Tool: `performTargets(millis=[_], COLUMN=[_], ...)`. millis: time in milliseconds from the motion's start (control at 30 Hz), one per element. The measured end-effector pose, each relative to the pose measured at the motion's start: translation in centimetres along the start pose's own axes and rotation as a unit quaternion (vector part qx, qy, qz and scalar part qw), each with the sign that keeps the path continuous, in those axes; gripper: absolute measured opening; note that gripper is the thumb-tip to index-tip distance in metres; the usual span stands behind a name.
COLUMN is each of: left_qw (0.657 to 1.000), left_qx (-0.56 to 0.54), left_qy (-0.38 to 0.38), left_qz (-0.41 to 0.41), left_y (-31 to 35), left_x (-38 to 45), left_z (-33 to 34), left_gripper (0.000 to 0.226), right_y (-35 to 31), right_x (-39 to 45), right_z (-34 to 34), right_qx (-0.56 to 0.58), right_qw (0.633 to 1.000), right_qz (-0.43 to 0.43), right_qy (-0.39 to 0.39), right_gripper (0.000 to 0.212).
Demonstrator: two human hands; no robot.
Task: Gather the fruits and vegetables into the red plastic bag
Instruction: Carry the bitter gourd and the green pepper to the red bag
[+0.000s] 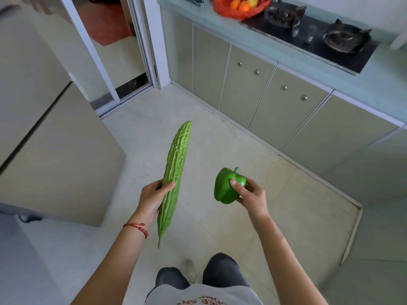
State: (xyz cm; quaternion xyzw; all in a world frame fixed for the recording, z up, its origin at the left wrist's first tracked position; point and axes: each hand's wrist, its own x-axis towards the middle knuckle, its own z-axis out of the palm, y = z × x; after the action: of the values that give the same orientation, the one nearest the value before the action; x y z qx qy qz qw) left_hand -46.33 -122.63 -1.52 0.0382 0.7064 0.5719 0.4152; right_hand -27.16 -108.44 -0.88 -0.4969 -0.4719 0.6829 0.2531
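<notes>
My left hand (pixel 152 199) grips a long, bumpy green bitter gourd (pixel 176 164) around its lower half; the gourd points up and away from me. A shiny green bell pepper (pixel 224 186) is held by my right hand (pixel 251 197), thumb on its top near the stem. Both are held over the floor in front of my body. The red plastic bag (pixel 229 9) lies on the counter at the far top, with orange and yellow produce showing inside it.
A pale blue counter (pixel 330 64) runs along the right over beige cabinets (pixel 275 95). A black gas stove (pixel 319 36) sits beside the bag. A fridge (pixel 55 150) stands at the left, a sliding door (pixel 132 62) beyond. My legs show below on a light tile floor.
</notes>
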Motion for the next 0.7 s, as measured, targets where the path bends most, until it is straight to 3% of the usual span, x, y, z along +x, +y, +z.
performTargets(millis=[300,533,700], left_qw=[1.0,1.0,1.0], left_qx=[0.008,-0.002,-0.011], left_qy=[0.006,0.019,0.015], left_qz=[0.001,0.006,0.013], left_y=[6.6,14.5,20.1], left_x=[12.1,22.4,28.9], left_z=[4.0,9.3,12.3], left_gripper=[0.001,0.015,0.006], right_y=[-5.8,-12.8,-17.2], right_x=[13.7,25.9,34.0], right_z=[3.1,4.4,5.7], right_qx=[-0.011,-0.017,0.004], right_qw=[1.0,1.0,1.0], right_qz=[-0.001,-0.003,0.004], right_qy=[-0.011,-0.022,-0.004], right_gripper=[0.021,0.024,0.024])
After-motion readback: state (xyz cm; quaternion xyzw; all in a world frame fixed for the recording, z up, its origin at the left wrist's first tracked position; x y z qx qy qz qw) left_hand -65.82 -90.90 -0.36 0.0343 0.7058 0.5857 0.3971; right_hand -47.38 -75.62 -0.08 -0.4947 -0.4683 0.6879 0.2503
